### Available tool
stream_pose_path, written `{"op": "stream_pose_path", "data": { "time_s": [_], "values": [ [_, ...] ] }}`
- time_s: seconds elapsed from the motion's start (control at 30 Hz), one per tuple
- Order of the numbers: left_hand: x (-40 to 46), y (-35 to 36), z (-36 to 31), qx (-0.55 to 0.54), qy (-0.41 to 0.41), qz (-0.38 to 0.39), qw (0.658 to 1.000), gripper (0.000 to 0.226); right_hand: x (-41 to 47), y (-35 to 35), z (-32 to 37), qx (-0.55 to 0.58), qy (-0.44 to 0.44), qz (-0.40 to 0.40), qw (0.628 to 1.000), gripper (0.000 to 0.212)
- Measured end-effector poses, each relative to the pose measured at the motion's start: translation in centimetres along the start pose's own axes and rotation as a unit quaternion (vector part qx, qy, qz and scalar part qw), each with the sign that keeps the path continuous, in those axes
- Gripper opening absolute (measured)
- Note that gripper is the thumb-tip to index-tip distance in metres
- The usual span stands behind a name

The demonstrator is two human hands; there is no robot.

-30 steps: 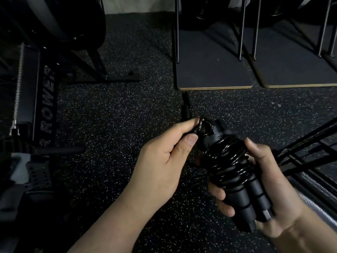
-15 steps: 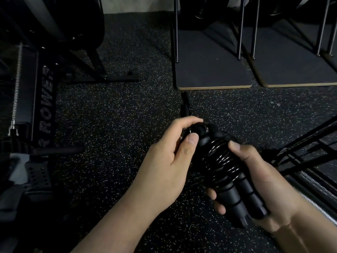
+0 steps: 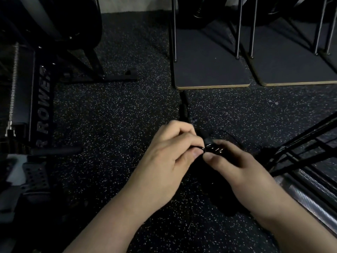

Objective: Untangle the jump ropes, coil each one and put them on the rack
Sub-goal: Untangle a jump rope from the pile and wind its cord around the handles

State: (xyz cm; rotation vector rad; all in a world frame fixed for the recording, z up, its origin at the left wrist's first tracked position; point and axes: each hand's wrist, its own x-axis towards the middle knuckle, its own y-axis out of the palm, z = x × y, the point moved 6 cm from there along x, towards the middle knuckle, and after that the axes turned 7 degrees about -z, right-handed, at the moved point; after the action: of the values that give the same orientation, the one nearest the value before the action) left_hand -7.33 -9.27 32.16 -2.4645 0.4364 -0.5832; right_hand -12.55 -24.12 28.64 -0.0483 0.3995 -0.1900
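So both hands are working one bundle here. The right hand wraps around a glossy black coiled jump rope, fingers curled over the top of it, most likely to keep the loops from springing apart. The left hand comes in from the other side with thumb and fingers pinched on the rope's end at the top of the coil, which looks to me like tucking or cinching the last bit so the coil stays put. The bundle is held just above the black speckled rubber floor, right between the two hands, not on any rack yet.

Count-wise: one coiled rope in hand that I can clearly see. Just beyond the knuckles a second black jump rope handle lies on the floor, with a thin loop of cord near it, so my guess is there's at least one more rope left to do. It's dark, so I can't say more.

Around that: two flat dark boards with pale edges carrying thin metal uprights, one black rowing machine on the left, and angled black metal bars on the right.
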Motion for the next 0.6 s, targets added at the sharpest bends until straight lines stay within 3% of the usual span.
{"op": "stream_pose_path", "data": {
  "time_s": [0.1,0.23,0.3,0.33,0.4,0.43,0.6],
  "values": [
    [0.1,-0.3,0.6,-0.03,-0.071,-0.02,0.997,0.013,0.0,0.3,-0.1,-0.066,-0.053,-0.007,0.996,0.026],
    [-0.3,0.7,2.5,-0.077,-0.23,-0.038,0.969,0.036,-0.2,0.7,-0.4,-0.104,-0.081,0.006,0.991,0.058],
    [-1.1,1.9,3.8,-0.159,-0.335,-0.022,0.928,0.059,-0.2,0.9,-0.2,-0.13,-0.104,-0.004,0.986,0.06],
    [-1.5,2.5,4.1,-0.239,-0.384,-0.022,0.892,0.065,-0.2,1.0,0.0,-0.137,-0.109,-0.011,0.984,0.06],
    [-1.9,3.5,4.2,-0.376,-0.433,-0.023,0.819,0.061,-0.1,0.9,0.1,-0.15,-0.117,-0.024,0.981,0.064],
    [-1.8,3.6,4.1,-0.412,-0.429,-0.022,0.804,0.055,-0.1,0.8,0.0,-0.157,-0.123,-0.031,0.979,0.065],
    [-1.9,2.3,4.6,-0.379,-0.43,-0.113,0.812,0.026,-0.2,0.5,-0.2,-0.179,-0.143,-0.051,0.972,0.066]
  ]
}}
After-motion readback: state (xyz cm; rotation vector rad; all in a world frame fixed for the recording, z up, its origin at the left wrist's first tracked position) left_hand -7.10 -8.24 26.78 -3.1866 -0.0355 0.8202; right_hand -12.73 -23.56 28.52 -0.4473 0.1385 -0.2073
